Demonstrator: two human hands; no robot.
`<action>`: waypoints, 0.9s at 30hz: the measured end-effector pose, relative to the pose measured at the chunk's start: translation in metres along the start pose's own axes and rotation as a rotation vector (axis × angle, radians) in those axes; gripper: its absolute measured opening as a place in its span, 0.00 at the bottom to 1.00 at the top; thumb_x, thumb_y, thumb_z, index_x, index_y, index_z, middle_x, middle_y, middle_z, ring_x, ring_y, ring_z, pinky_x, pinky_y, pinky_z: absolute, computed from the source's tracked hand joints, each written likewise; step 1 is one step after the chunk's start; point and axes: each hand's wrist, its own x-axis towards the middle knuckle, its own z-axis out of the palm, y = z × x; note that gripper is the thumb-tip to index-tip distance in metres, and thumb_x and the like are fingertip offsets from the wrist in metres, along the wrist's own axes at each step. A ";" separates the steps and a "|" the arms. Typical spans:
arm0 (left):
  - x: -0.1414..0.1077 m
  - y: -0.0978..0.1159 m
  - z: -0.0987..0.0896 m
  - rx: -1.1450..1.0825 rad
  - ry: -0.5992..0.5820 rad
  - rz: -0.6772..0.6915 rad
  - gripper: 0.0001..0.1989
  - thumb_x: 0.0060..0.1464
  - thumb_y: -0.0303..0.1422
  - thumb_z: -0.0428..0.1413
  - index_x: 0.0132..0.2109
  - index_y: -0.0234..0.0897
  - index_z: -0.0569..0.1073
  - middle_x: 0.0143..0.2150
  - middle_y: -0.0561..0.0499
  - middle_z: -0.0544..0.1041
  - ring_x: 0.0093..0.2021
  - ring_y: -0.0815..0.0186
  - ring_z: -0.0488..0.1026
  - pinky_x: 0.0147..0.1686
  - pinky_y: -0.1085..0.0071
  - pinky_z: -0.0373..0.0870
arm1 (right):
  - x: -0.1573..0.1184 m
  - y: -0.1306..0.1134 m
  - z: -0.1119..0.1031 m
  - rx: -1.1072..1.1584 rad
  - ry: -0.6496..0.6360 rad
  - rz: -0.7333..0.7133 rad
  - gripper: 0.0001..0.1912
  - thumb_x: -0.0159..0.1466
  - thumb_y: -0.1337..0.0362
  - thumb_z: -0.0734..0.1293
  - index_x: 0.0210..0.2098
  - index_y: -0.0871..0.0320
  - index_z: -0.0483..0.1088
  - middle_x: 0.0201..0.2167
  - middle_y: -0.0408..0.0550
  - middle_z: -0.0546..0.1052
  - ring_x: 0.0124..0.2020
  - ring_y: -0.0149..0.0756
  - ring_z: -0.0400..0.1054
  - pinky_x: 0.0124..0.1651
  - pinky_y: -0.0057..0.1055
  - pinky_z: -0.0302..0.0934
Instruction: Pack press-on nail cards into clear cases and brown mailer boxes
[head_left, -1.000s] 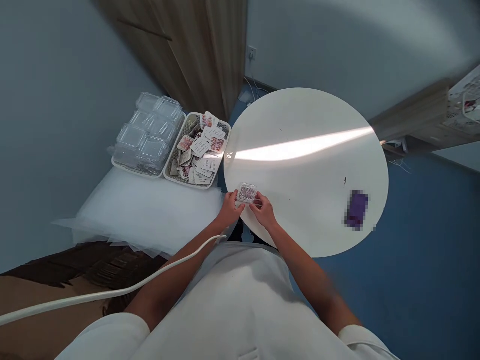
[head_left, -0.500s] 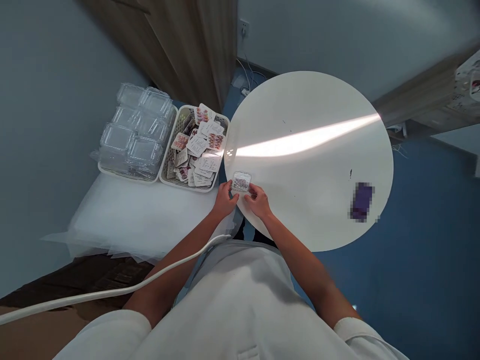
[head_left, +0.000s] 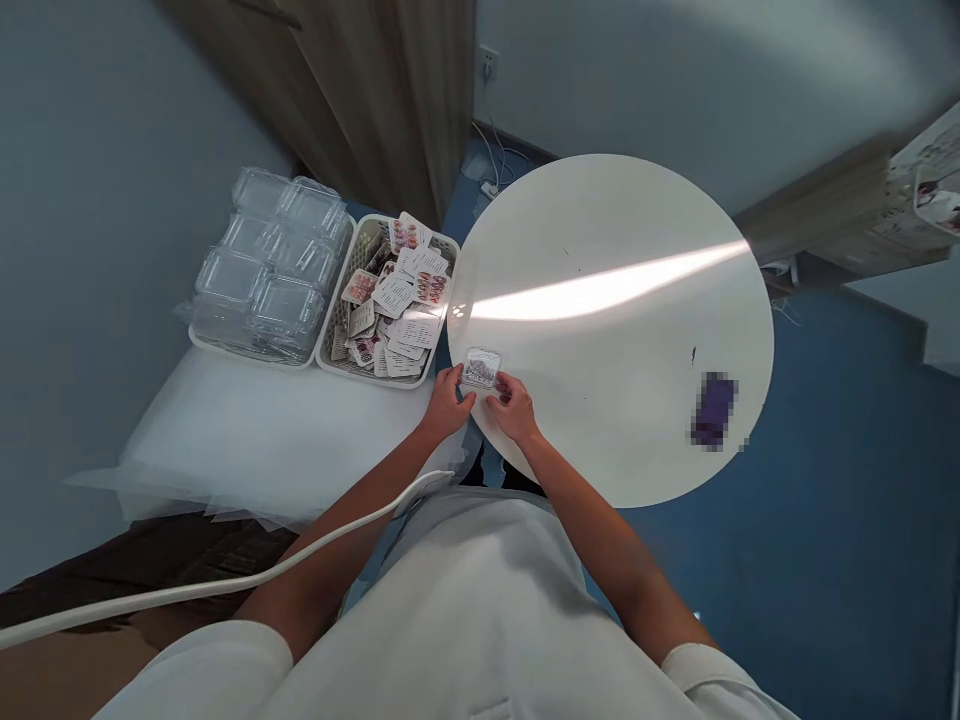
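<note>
A small clear plastic box with something silvery and patterned inside is at the near left edge of the round white table. My left hand grips its left side, and my right hand grips its right side, thumbs toward me. Left of the table, a white basket holds many small cards, some printed with coloured nail-like shapes. Beside it, another white basket is piled with clear plastic boxes.
A blurred purple object lies at the table's right side. Translucent sheeting covers the surface below the baskets. A white cable crosses over my left forearm. Wooden panelling stands behind the baskets.
The view has shifted slightly, so the table and purple object appear a little further left and lower. Both hands keep the same hold on the clear box.
</note>
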 end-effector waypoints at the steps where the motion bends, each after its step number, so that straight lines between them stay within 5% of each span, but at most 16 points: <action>1: 0.000 0.001 0.000 -0.001 0.005 0.005 0.30 0.47 0.34 0.51 0.58 0.34 0.56 0.51 0.42 0.60 0.48 0.59 0.63 0.46 0.64 0.63 | 0.000 0.000 0.000 0.000 -0.005 -0.001 0.26 0.50 0.66 0.64 0.50 0.58 0.62 0.46 0.51 0.67 0.43 0.35 0.66 0.44 0.32 0.63; 14: -0.019 0.001 0.011 -0.079 0.167 -0.066 0.32 0.46 0.33 0.52 0.59 0.35 0.54 0.55 0.42 0.60 0.51 0.59 0.63 0.46 0.65 0.63 | -0.024 0.003 -0.004 0.006 -0.052 -0.007 0.34 0.50 0.65 0.64 0.55 0.58 0.52 0.54 0.54 0.60 0.52 0.39 0.59 0.51 0.35 0.58; 27: -0.138 -0.007 0.019 0.077 0.296 -0.280 0.22 0.49 0.38 0.48 0.52 0.37 0.64 0.53 0.44 0.65 0.52 0.57 0.63 0.44 0.64 0.66 | -0.086 0.025 -0.055 -0.046 -0.451 -0.052 0.20 0.53 0.64 0.60 0.46 0.55 0.62 0.44 0.49 0.69 0.32 0.29 0.66 0.38 0.31 0.63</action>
